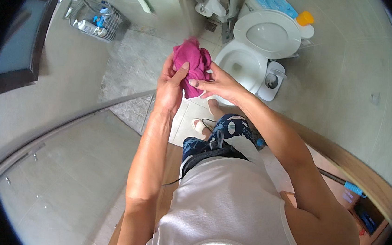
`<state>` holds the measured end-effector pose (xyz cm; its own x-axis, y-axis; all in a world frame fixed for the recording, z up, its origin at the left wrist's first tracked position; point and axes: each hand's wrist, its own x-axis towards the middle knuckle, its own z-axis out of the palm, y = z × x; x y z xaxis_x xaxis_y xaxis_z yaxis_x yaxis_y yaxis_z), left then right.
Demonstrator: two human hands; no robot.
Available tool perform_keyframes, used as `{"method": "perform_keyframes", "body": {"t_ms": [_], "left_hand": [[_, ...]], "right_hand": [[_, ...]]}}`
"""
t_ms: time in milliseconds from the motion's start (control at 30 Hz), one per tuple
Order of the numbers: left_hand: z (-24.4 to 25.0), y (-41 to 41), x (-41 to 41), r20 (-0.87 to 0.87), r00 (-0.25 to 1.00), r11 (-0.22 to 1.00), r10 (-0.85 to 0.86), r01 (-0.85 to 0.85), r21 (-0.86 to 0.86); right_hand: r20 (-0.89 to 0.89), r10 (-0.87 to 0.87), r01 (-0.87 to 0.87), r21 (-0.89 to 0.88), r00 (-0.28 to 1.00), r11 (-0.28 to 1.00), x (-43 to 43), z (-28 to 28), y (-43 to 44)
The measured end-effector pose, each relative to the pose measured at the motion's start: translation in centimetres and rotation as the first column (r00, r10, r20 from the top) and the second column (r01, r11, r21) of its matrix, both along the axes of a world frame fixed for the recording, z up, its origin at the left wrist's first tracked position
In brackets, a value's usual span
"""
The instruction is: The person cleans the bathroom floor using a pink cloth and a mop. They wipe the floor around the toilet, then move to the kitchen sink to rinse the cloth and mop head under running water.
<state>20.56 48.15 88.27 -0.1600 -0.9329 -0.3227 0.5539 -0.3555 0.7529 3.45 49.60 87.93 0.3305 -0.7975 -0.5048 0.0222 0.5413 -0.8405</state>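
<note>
A bunched-up magenta cloth (pixel 195 61) is held up between both hands in front of me. My left hand (pixel 172 85) grips its left side, with the thumb lying across the front. On the right side, my right hand (pixel 220 84) holds the lower part of the cloth, its thumb pressed on the fabric and a dark mark on that thumb. The fingertips behind the cloth are partly hidden. Just right of the cloth is a white toilet (pixel 237 65) with its seat and lid (pixel 268 34) raised.
A toilet brush holder (pixel 271 81) stands beside the toilet. An orange-capped container (pixel 304 18) and a blue packet (pixel 274 1) sit on the tank. A wire basket (pixel 111 26) of bottles hangs at upper left. A glass panel with a metal rail (pixel 77 115) runs along the left.
</note>
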Motion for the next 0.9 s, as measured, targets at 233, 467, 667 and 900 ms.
{"method": "perform_keyframes", "body": {"t_ms": [233, 467, 667, 900], "left_hand": [[-2.0, 5.6, 2.7, 0.063, 0.990, 0.991, 0.123, -0.125, 0.037], [-3.1, 10.2, 4.8, -0.020, 0.989, 0.988, 0.145, -0.144, 0.061], [-3.6, 12.9, 6.4, -0.021, 0.975, 0.971, 0.221, -0.218, 0.094], [-8.1, 17.2, 8.5, -0.017, 0.822, 0.779, 0.570, -0.533, 0.330]], "right_hand": [[-0.071, 0.123, -0.138, -0.265, 0.990, 0.954, -1.0, 0.0, 3.4], [0.019, 0.047, -0.043, -0.176, 0.999, 0.983, -1.4, -1.0, 6.5], [0.063, 0.084, -0.078, -0.090, 0.994, 0.993, 0.7, -0.2, 7.8], [0.182, 0.068, -0.079, 0.058, 0.981, 0.995, -1.5, 2.7, 7.2]]}}
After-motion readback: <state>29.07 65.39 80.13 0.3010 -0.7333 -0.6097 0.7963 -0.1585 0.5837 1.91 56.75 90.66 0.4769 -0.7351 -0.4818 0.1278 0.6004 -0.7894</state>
